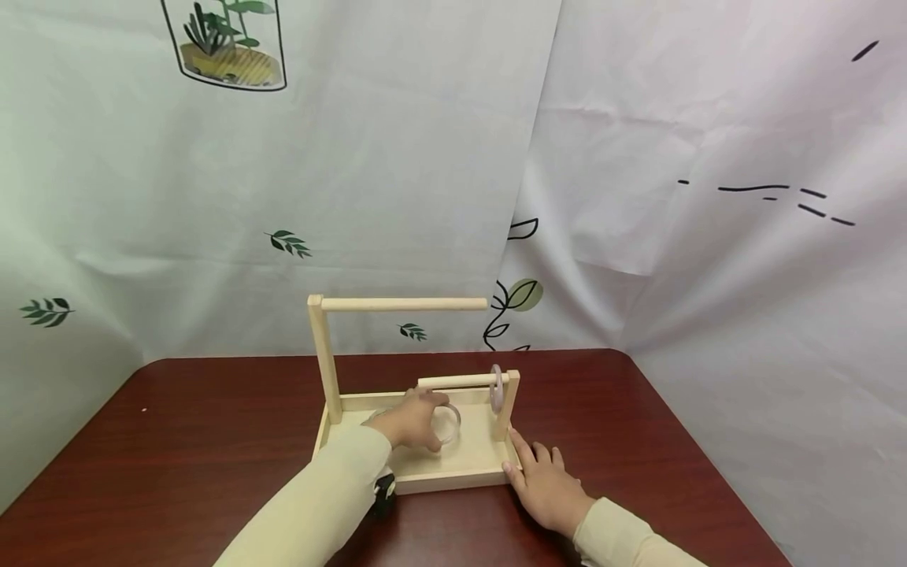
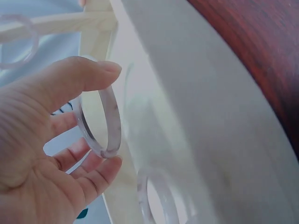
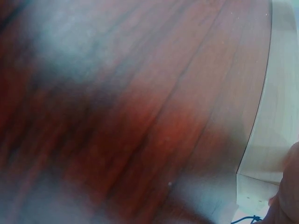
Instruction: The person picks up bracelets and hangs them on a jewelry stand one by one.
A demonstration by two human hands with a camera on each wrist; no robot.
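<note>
My left hand (image 1: 414, 421) is over a pale wooden tray stand (image 1: 453, 479), pinching a translucent pale bangle (image 2: 112, 123) between thumb and fingertips. In the left wrist view the bangle stands nearly upright beside the tray's inner wall. A second bangle (image 2: 163, 203) is in the tray below that hand. Another bangle (image 1: 497, 390) hangs on the stand's lower bar (image 1: 453, 381), near its post. At the tray's right front corner, my right hand (image 1: 549, 484) rests with thumb and fingers extended against the edge. Only part of this hand (image 3: 286, 193) enters the right wrist view.
A taller post (image 1: 324, 358) rises at the tray's left and carries a long upper bar (image 1: 404, 304) with a free right end. The stand is on a dark red wooden table (image 1: 212, 457). Behind it hangs a white printed cloth (image 1: 397, 157).
</note>
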